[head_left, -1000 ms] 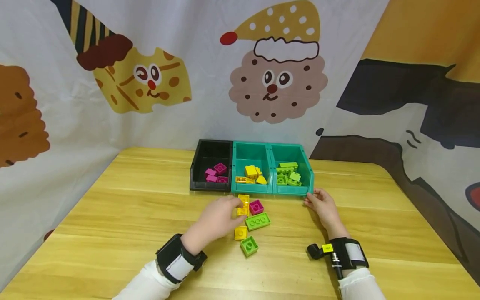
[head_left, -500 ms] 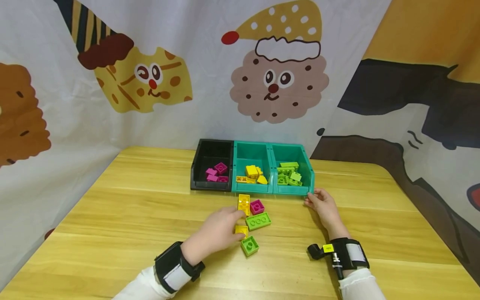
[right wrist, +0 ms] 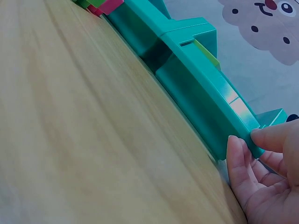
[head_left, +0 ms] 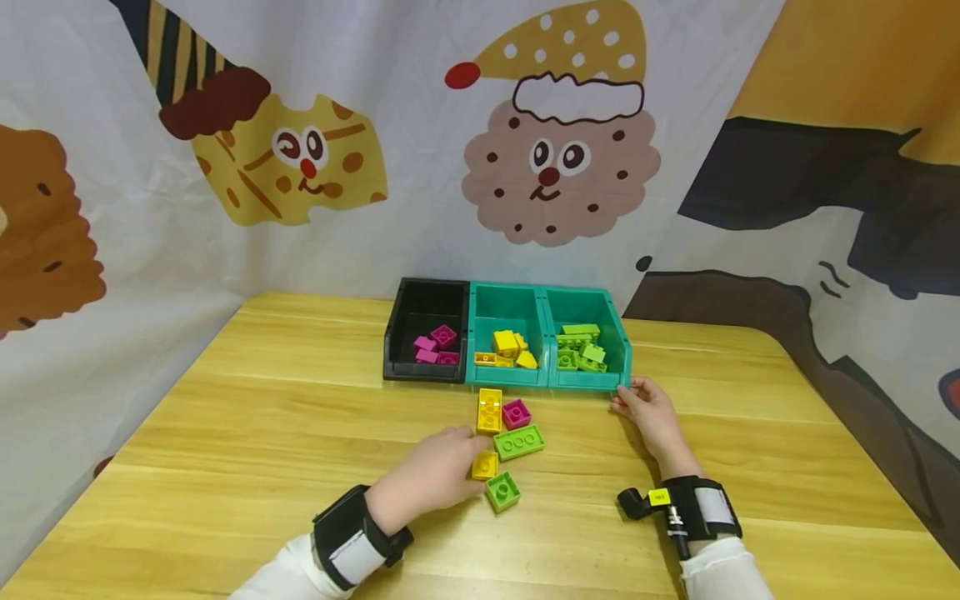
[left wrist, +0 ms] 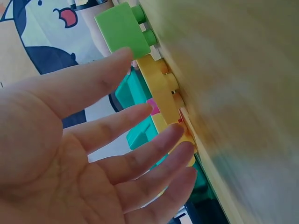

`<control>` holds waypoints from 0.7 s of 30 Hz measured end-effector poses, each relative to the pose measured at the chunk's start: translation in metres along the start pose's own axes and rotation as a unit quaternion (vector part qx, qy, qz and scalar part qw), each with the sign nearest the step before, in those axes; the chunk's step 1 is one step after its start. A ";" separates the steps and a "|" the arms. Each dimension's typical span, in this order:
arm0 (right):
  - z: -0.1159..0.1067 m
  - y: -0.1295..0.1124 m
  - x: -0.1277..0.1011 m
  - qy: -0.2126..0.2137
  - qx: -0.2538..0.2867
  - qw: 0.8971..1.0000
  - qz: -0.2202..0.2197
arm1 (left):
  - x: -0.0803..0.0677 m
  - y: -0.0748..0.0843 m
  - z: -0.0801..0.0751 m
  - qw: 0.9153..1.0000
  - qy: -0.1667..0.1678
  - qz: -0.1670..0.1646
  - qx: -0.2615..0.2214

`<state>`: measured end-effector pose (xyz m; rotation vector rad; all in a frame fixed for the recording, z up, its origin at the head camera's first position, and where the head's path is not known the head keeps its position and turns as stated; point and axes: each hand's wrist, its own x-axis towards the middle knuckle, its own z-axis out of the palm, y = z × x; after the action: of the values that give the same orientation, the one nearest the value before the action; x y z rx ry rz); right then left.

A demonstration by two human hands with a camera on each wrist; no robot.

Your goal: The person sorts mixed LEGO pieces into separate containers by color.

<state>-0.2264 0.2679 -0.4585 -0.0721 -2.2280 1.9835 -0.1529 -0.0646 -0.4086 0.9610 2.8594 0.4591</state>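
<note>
Writing: none readable; a small yellow tag sits on the right wrist strap, its print too small to tell.
Bricks: glossy plastic, studded; small yellow brick (head_left: 484,464) lies on the worktop (head_left: 262,433) among a green square brick (head_left: 502,491), a green long brick (head_left: 518,442), a yellow long brick (head_left: 489,410) and a pink brick (head_left: 515,413).
Bins: one black bin (head_left: 427,332), two teal bins, the right teal bin (head_left: 588,342) holding green bricks.
Left hand (head_left: 427,475): fingers straight and spread, tips at the small yellow brick, nothing grasped.
Right hand (head_left: 649,413): fingertips pinch the right teal bin's front corner.
</note>
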 end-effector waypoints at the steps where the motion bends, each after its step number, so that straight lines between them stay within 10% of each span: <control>1: 0.000 0.000 0.000 0.003 -0.004 1.000 0.004 | 0.000 0.000 0.000 1.000 -0.004 0.001 0.002; 21: 0.002 -0.005 0.003 0.014 -0.056 0.997 0.049 | 0.004 0.003 0.003 1.000 0.004 0.011 0.000</control>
<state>-0.2292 0.2658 -0.4537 -0.2249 -2.3598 1.8906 -0.1535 -0.0596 -0.4111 0.9926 2.8600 0.4650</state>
